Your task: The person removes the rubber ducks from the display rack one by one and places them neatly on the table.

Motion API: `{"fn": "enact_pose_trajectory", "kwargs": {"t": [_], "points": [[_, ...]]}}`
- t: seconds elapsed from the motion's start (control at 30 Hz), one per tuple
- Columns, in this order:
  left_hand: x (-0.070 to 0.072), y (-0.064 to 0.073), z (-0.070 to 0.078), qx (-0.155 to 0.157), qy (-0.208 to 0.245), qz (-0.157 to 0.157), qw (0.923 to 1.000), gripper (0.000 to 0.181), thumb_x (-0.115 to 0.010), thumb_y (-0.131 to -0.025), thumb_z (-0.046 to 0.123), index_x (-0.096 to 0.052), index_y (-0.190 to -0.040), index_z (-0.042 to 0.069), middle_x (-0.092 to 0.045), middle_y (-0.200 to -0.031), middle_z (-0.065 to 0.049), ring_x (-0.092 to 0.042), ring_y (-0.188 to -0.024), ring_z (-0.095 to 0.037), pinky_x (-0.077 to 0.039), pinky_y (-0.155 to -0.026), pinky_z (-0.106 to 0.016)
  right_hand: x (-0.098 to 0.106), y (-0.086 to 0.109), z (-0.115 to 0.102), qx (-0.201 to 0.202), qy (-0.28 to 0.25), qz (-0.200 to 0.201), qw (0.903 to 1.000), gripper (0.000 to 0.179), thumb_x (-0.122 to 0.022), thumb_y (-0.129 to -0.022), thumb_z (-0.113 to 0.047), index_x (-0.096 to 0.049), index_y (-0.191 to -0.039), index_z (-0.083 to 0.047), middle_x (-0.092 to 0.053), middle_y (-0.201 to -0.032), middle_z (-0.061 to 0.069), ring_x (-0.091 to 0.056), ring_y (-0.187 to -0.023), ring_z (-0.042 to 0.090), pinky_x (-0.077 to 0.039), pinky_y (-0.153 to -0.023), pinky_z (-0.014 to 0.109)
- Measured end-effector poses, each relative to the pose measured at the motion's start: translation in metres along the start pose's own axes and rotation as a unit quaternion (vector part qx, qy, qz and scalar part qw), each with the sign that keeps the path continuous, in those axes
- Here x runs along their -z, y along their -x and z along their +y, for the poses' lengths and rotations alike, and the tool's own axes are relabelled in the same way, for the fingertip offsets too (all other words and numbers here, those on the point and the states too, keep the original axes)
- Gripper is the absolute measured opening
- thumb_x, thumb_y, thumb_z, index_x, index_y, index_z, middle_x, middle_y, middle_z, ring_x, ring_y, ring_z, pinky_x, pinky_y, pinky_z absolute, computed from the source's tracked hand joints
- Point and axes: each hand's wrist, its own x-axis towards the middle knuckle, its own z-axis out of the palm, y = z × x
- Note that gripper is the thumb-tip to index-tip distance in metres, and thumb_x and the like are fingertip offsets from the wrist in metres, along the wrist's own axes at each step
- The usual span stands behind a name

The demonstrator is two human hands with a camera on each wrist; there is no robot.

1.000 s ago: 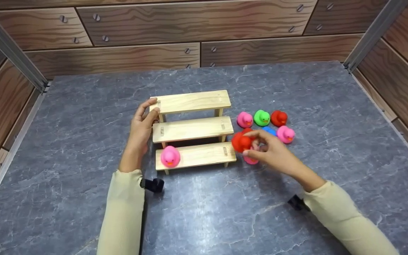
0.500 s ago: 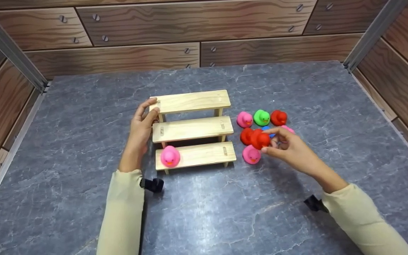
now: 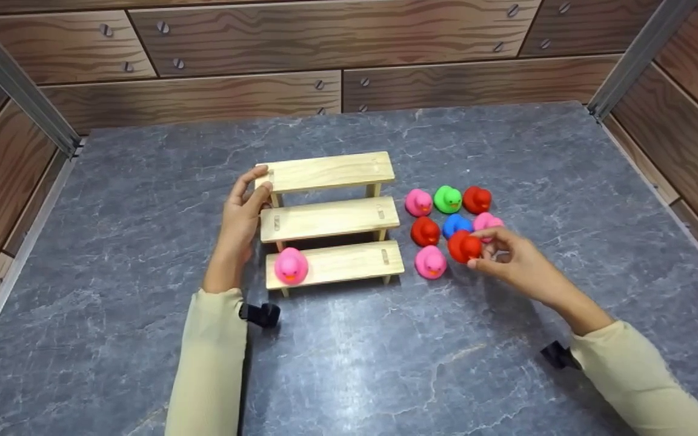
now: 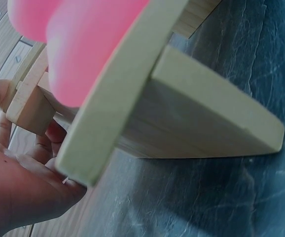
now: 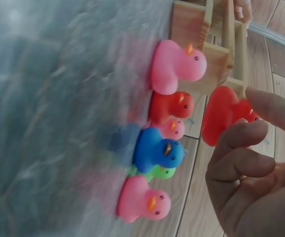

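A three-tier wooden stand is on the table, and my left hand grips the left end of its top tier, thumb toward the front. One pink rubber duck sits at the left of the lowest tier; it looms large in the left wrist view. My right hand pinches a red rubber duck between thumb and fingers. In the right wrist view that duck hangs above the table, apart from the blue duck and the front pink duck.
Right of the stand more ducks stand in rows: pink, green and red at the back, with a second red duck nearer. Wood-patterned panels enclose the grey marbled table.
My right hand has carried the red duck rightward from the stand's lower right end to in front of the blue duck. The left hand keeps its grip on the stand.
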Motion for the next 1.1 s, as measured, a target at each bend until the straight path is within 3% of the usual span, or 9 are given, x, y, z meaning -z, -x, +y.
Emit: {"fn": "enact_pose_trajectory", "kwargs": {"t": [0.3, 0.73, 1.1], "points": [[-0.002, 0.0, 0.0, -0.009, 0.013, 0.001, 0.9999, 0.036, -0.056, -0.098, 0.019, -0.053, -0.134, 0.016, -0.059, -0.086, 0.003, -0.054, -0.075, -0.009, -0.047, -0.066, -0.022, 0.0, 0.001, 0.014, -0.001, 0.025, -0.004, 0.9997, 0.044, -0.071, -0.086, -0.008, -0.053, -0.121, 0.01, -0.054, -0.087, 0.007, -0.049, -0.075, 0.003, -0.045, -0.063, 0.017], [0.0, 0.0, 0.0, 0.002, 0.005, 0.0, 1.0, 0.038, -0.056, -0.098, 0.021, -0.052, -0.136, 0.018, -0.06, -0.091, 0.001, -0.055, -0.079, -0.01, -0.048, -0.069, -0.023, 0.0, -0.004, 0.022, -0.038, 0.028, -0.042, 0.998, 0.047, -0.071, -0.086, -0.011, -0.049, -0.123, 0.009, -0.053, -0.081, 0.003, -0.046, -0.062, 0.005, -0.041, -0.052, 0.02], [-0.001, 0.001, 0.0, -0.006, 0.0, 0.003, 1.0, 0.037, -0.057, -0.098, 0.02, -0.053, -0.135, 0.017, -0.062, -0.097, 0.001, -0.056, -0.08, -0.009, -0.048, -0.071, -0.023, 0.003, -0.007, 0.025, -0.051, 0.029, -0.064, 0.9962, 0.049, -0.07, -0.087, -0.011, -0.046, -0.125, 0.01, -0.052, -0.08, 0.004, -0.047, -0.056, 0.007, -0.044, -0.051, 0.022]]}}
